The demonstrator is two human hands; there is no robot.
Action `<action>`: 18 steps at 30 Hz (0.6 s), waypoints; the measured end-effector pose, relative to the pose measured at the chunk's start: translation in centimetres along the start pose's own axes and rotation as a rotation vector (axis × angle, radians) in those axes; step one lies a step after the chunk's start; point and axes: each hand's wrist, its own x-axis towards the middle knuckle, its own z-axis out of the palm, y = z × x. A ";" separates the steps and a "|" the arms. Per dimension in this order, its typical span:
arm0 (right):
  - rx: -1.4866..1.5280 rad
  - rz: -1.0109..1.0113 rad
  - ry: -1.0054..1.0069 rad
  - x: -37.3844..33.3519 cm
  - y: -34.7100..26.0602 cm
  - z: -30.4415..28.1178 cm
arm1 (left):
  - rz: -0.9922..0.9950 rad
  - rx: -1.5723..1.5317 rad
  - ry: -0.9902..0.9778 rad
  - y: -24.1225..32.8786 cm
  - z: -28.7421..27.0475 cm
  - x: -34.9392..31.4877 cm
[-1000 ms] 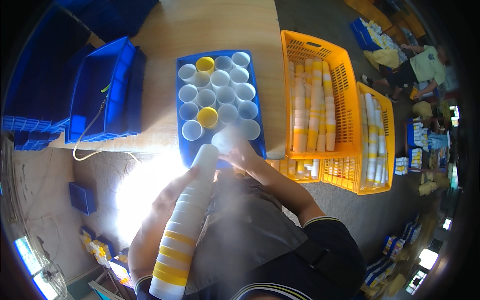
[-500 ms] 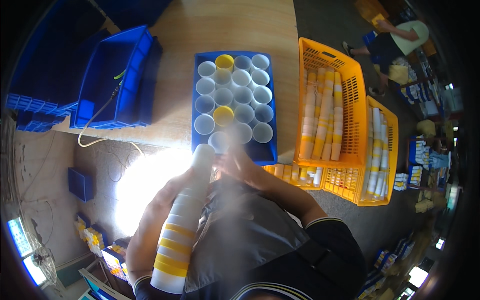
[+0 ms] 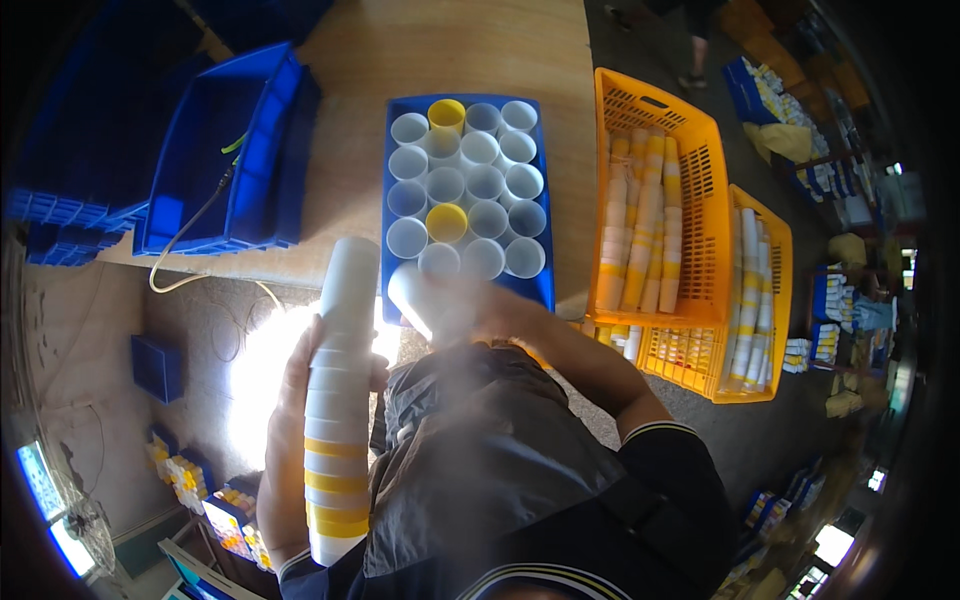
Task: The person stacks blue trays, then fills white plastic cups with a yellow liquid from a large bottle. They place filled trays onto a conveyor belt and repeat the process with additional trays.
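My left hand (image 3: 300, 362) is wrapped round a long stack of nested cups (image 3: 338, 390), mostly white with several yellow ones near its lower end. The stack leans almost upright in front of my left side. In my right hand (image 3: 470, 312), partly blurred, is a single white cup (image 3: 408, 292), tilted at the near left corner of a blue crate (image 3: 547, 288). Rows of white cups stand mouth up in that crate. Among them are two yellow cups, one in the far row (image 3: 446, 114) and one nearer (image 3: 446, 223).
The crate rests on a wooden table (image 3: 480, 50). An empty-looking blue bin (image 3: 215, 160) with a cable stands left. Orange baskets (image 3: 708, 190) of stacked cups are right of the table. A person's leg (image 3: 697, 55) shows at the far right.
The left hand's stack has swung left and more upright, away from the crate. A single cup is now in my right hand, apart from the stack. The person at far right has moved away.
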 end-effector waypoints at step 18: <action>-1.523 -0.880 0.570 -8.6 2.9 -1.2 | -0.351 -0.074 -0.214 -3.2 2.0 0.9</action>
